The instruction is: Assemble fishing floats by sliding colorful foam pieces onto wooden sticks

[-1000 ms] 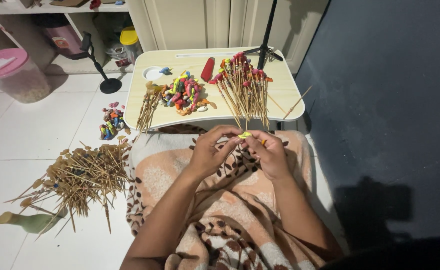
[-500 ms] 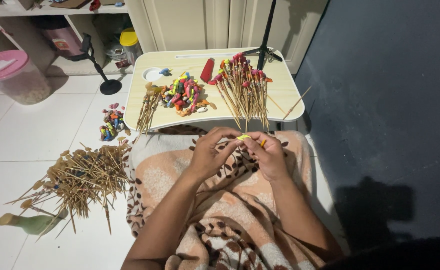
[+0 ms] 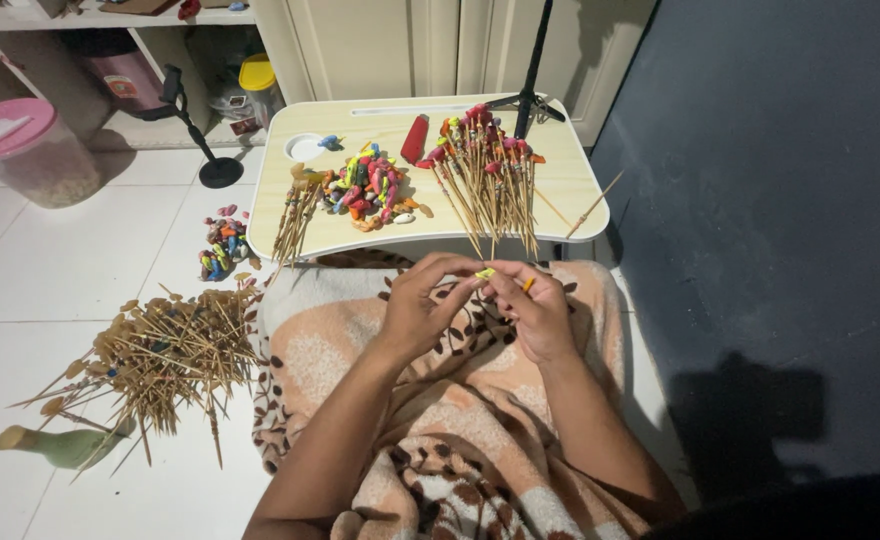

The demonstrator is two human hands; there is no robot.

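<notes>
Mid-batch: left hand [image 3: 422, 305] and right hand [image 3: 535, 312] at frame centre both pinch a yellow balloon [image 3: 484, 272], finished sticks [image 3: 485, 175] piled on table [image 3: 580, 185], loose balloons [image 3: 365, 187] and bare sticks [image 3: 295, 215] remain.

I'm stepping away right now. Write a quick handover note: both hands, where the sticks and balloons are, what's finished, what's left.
Left hand and right hand meet over the lap blanket, pinching a small yellow-green balloon.
On the lap table: finished balloon-tipped sticks, loose balloons, a few bare sticks.
On the floor: a large stick pile and more balloons.
Done: one bundle. Left: this balloon and the loose sticks.
</notes>
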